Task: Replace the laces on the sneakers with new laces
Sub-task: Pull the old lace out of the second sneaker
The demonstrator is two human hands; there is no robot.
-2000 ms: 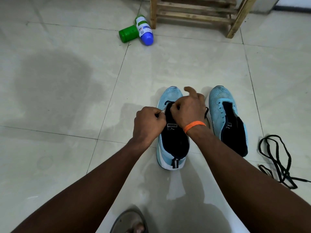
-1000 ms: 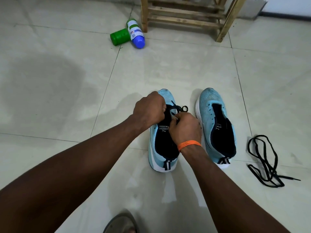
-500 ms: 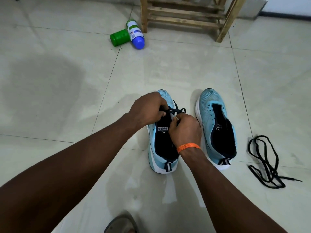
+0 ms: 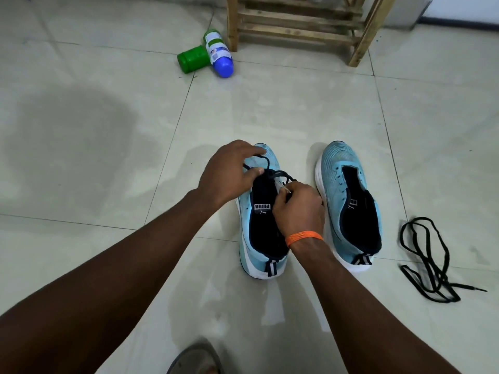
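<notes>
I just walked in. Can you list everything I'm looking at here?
left sneaker: one, light blue, floor, partly laced
right sneaker: one, light blue, beside it, unlaced
dark lace: one, in the left sneaker
loose lace: one, black, floor, far right
green jar: one, lying near the rack
bottle: one, white with blue cap, beside the jar
wooden rack: one, top edge
sandal: one, grey, bottom edge
wristband: one, orange, right wrist
left hand: over the left sneaker's toe
right hand: pinching the dark lace
</notes>
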